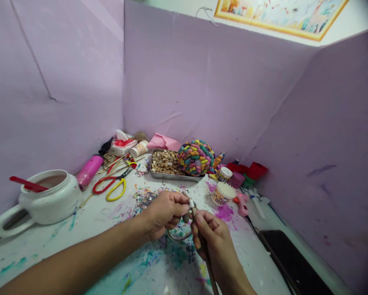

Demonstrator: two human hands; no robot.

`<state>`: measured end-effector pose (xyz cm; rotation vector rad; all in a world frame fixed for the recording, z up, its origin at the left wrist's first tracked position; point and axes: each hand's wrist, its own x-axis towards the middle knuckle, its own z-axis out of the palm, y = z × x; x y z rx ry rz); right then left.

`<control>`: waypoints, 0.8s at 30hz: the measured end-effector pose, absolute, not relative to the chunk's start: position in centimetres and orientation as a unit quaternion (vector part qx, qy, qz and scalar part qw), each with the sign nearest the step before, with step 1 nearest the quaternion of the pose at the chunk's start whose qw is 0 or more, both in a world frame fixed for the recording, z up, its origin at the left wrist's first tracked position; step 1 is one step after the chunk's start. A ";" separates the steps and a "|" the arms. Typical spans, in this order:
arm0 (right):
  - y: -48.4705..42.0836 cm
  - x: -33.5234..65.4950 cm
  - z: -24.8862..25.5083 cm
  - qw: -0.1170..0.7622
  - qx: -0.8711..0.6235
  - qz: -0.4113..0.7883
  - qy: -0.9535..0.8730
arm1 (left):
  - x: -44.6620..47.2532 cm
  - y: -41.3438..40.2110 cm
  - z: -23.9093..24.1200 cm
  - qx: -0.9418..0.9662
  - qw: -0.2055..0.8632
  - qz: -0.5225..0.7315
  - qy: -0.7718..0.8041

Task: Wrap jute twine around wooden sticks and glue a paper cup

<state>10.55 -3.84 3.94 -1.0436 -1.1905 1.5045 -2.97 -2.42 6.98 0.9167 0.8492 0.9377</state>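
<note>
In the middle of the head view my two hands meet above the paint-stained table (110, 229). My right hand (213, 235) is closed around a long brown cord-like strip (209, 262), which runs down toward the bottom edge and has a whitish piece at its upper end. My left hand (168, 211) is closed, with thumb and forefinger pinching beside that whitish end. Small greyish-brown lumps show between the hands, their kind unclear. A thin curved loop hangs below the fingers, partly hidden by them.
Behind my hands stands a metal tray (162, 176) of brown chips with a multicoloured ball (196, 157). Scissors (114, 184) and a white mug (50, 200) are left. Right are a paper cup (222, 194), a pink glue gun (241, 205) and a dark phone (291, 258).
</note>
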 end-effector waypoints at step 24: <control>-3.8 10.5 4.4 0.518 -0.453 0.560 -0.462 | -1.7 -3.0 6.6 0.415 0.615 0.475 0.473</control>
